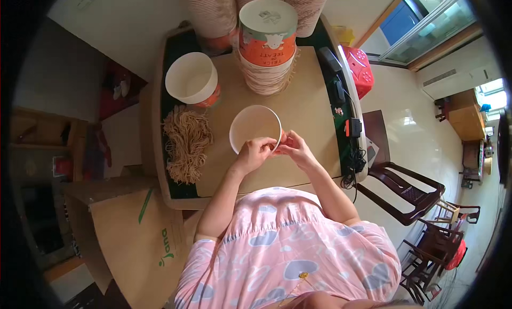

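Note:
A white-lined paper bucket (249,123) stands on the cardboard sheet in front of me, its open top facing up. My left hand (255,154) is closed at its near rim, fingertips reaching over the edge into the bucket. My right hand (296,150) meets it from the right, its fingers pinched together against the outside of the rim. Whatever lies between the right fingertips is hidden or too small to name. Left of the bucket lies a bundle of beige cords (186,143). Behind that, another paper bucket (191,77) with a white inside and orange outer print leans a little.
An upside-down stack of orange printed buckets (268,45) stands at the table's far middle, with cords draped on it. Taller bucket stacks (210,13) rise behind. Black chargers and cables (352,129) line the right edge. A large cardboard box (138,239) is at lower left, a wooden chair (400,189) at right.

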